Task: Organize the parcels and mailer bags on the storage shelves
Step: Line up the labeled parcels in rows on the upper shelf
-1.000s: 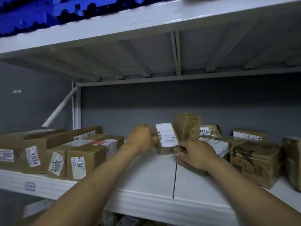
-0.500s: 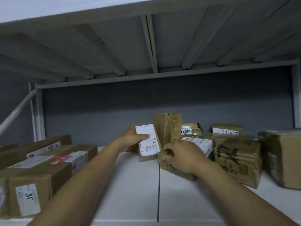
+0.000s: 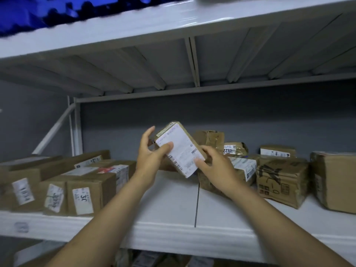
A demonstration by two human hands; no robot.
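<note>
A small brown parcel (image 3: 181,149) with a large white label is held tilted in the air above the white shelf (image 3: 173,201). My left hand (image 3: 152,157) grips its left edge, thumb on the label. My right hand (image 3: 213,164) holds its lower right corner with the fingers bent around it. Behind my right hand lies a flat labelled parcel (image 3: 240,170), partly hidden. More brown parcels stand to the right, one with black scribbles (image 3: 279,182), and several labelled boxes (image 3: 84,189) sit at the left.
An upper shelf (image 3: 173,22) hangs close overhead with blue items on top. A grey wall (image 3: 212,112) closes the back. A big box (image 3: 335,182) stands at the far right. Bare shelf board lies between the two parcel groups. More parcels show on the level below.
The small labelled parcel was lifted off the shelf and tilted. My right hand left the flat parcel and came onto the small one. The view tipped upward.
</note>
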